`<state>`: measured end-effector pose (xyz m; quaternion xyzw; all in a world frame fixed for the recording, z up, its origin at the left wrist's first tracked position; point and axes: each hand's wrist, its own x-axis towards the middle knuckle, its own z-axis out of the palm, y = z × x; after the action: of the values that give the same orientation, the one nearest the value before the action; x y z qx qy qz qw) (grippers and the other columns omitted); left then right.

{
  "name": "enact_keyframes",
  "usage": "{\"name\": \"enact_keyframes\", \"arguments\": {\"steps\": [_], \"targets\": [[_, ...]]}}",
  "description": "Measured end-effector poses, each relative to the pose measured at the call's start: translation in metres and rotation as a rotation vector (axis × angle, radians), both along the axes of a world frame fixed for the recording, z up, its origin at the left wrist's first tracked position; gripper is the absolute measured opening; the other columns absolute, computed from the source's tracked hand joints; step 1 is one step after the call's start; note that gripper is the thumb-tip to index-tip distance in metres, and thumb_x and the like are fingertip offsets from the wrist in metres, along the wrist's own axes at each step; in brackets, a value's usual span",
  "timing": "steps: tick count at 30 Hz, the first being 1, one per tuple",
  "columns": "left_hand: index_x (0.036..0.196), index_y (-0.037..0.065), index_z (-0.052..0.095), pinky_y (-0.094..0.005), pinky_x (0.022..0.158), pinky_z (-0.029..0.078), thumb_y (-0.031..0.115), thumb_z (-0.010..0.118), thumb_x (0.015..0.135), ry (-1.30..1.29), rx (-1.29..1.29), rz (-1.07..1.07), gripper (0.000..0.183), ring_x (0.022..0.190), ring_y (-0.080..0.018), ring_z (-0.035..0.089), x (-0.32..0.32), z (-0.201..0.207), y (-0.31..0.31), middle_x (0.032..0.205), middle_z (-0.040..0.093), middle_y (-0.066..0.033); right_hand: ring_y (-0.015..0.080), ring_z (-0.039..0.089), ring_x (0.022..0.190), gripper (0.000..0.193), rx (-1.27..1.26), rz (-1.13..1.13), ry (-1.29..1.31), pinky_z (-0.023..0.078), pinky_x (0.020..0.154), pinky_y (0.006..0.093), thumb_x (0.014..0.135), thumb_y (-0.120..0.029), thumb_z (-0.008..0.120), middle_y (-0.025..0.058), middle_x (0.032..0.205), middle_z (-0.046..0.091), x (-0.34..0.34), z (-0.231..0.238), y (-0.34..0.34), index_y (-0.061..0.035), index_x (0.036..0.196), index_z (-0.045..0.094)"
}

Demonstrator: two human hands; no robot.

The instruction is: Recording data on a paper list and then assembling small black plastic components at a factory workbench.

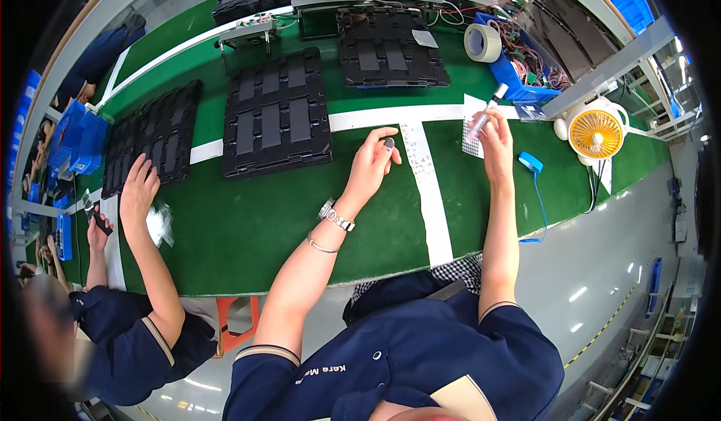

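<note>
Green matting covers your bench (248,233), crossed by white tape lines, with a grey floor at the lower right of the frame.

Your left hand (373,164) sits at the centre, fingers curled, thumb and forefinger pinching a small grey part (388,144) at the fingertips. Your right hand (496,141), just right of the vertical tape line, is closed around a slim white-capped tube (484,114). Its long axis tilts up and to the right, cap end away from you. The grey part lies to the left of the tube, near it but apart, with the white strip between the two hands. Your left hand holds the part, so the tube's lower end is what has to cross toward it.

Black moulded trays (276,117) with ribbed rectangular pockets fill the upper centre and upper left. A roll of pale tape (483,42) and a blue bin of wires (526,72) sit at the upper right, beside a small white fan with an orange grille (595,132).

At the left, a co-worker's hand (139,190) rests flat by another tray.
</note>
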<state>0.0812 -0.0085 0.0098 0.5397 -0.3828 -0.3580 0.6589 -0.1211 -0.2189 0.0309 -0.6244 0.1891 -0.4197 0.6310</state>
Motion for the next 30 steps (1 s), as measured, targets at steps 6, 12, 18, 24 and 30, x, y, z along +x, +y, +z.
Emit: {"name": "enact_keyframes", "arguments": {"steps": [6,12,18,24,30], "targets": [[0.128,0.005,0.052,-0.0189,0.056,0.038,0.023,0.044,0.104,-0.044,0.024,-0.026,0.031,0.06,-0.0031,0.044,0.001,0.002,0.001,0.078,0.061,-0.0005,0.0058,0.042,0.055,0.039,0.158,0.119,-0.096,0.034,0.052,0.0204,0.102,-0.021,0.051,0.0153,0.105,0.067,0.001,0.001,0.002,0.0016,0.133,0.052],[0.129,0.005,0.051,-0.019,0.056,0.038,0.024,0.044,0.104,-0.033,0.031,-0.027,0.032,0.06,-0.0033,0.043,0.0,0.003,0.002,0.078,0.061,-0.0004,0.0155,0.06,0.065,0.057,0.282,0.15,-0.14,0.049,0.067,0.0264,0.106,-0.041,0.032,0.0267,0.135,0.055,0.008,0.02,0.019,0.0047,0.139,0.043],[0.129,0.005,0.051,-0.0194,0.056,0.038,0.023,0.044,0.104,-0.043,0.047,-0.028,0.032,0.06,-0.0034,0.043,0.0,0.005,0.002,0.078,0.06,-0.0002,0.0131,0.057,0.075,0.033,0.157,-0.011,-0.026,0.047,0.071,0.0257,0.101,-0.019,0.053,0.011,0.104,0.063,0.008,0.007,0.012,-0.0018,0.129,0.052],[0.13,0.006,0.05,-0.0197,0.056,0.038,0.023,0.044,0.104,-0.025,0.07,-0.023,0.032,0.059,-0.0037,0.043,0.0,0.007,0.003,0.078,0.06,-0.0003,0.007,0.043,0.062,0.037,0.222,0.064,-0.074,0.036,0.058,0.0225,0.097,-0.011,0.055,0.0112,0.103,0.065,0.007,0.014,0.017,0.0002,0.133,0.052],[0.128,0.007,0.051,-0.0227,0.058,0.04,0.012,0.047,0.101,0.008,0.086,-0.026,0.028,0.06,-0.0053,0.044,0.001,0.011,0.003,0.078,0.062,-0.0012,0.0113,0.051,0.063,0.046,0.289,0.223,-0.15,0.043,0.061,0.0257,0.101,-0.023,0.051,0.0194,0.125,0.06,-0.001,0.013,0.011,0.0029,0.139,0.045]]}}
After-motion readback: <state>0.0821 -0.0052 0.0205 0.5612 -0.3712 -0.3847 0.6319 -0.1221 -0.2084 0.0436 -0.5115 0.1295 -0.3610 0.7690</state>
